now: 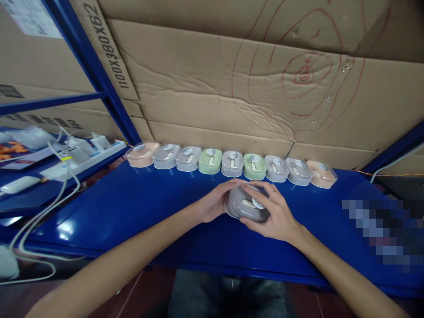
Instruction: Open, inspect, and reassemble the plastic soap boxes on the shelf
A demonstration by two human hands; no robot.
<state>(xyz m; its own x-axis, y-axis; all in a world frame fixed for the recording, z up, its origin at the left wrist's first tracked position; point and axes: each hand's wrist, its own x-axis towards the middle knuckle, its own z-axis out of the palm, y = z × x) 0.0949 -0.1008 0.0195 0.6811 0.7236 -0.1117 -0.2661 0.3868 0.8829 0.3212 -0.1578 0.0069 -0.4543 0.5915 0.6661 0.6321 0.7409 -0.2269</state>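
Note:
Both my hands hold a grey plastic box (236, 204) with a clear cover, a pale oblong piece and a round label on its top. It is tilted above the blue table (132, 221). My left hand (220, 201) grips its left side, and my right hand (273, 212) wraps round its right side, fingers over the label. Behind them a row of similar boxes stands along the back edge: a peach box (143, 160) at the left end, several grey ones such as this grey box (232, 168), a green box (210, 167), another green box (254, 172), and a peach box (321, 179) at the right end.
A cardboard wall (198, 79) with red drawn rings rises behind the table. At left, a power strip (89, 159) and white cables (61, 190) lie on a blue shelf. Blue metal posts (82, 57) frame the sides. A blurred-out patch (384, 229) covers something at right.

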